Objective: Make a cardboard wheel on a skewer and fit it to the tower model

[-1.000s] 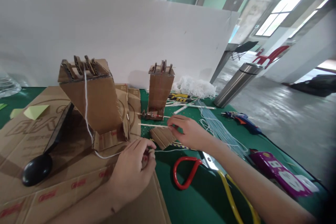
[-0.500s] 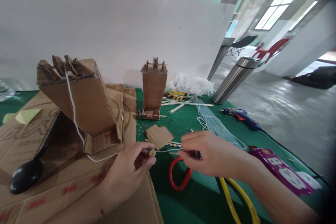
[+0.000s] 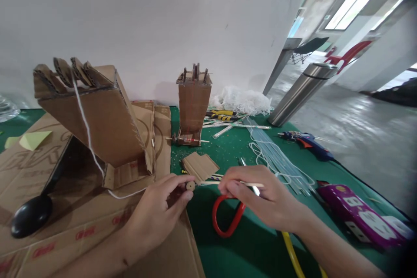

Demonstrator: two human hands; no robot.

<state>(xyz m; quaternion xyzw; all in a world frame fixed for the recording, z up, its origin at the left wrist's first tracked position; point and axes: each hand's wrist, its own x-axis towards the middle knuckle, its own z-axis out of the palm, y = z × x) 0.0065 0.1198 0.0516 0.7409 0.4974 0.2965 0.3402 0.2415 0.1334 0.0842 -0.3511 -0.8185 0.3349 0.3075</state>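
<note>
Ideally the left hand (image 3: 153, 221), pinched on the small disc (image 3: 190, 185), should hold it level while the right hand (image 3: 263, 202), gripping the thin stick (image 3: 256, 184) at 3 o'clock, feeds it squarely into the disc's centre.

Pale, matt bare wood makes up the thin stick (image 3: 208, 183) and the small wheel (image 3: 190, 185). The cardboard tower (image 3: 107, 126) is rough brown corrugated board with raw cut edges, hung with soft white string (image 3: 85, 126). The table (image 3: 254, 247) wears matt green cloth. The scissors handle (image 3: 215, 219) is glossy red plastic, the flask (image 3: 299, 97) brushed satin metal, and the purple pack (image 3: 355, 215) is shiny.
</note>
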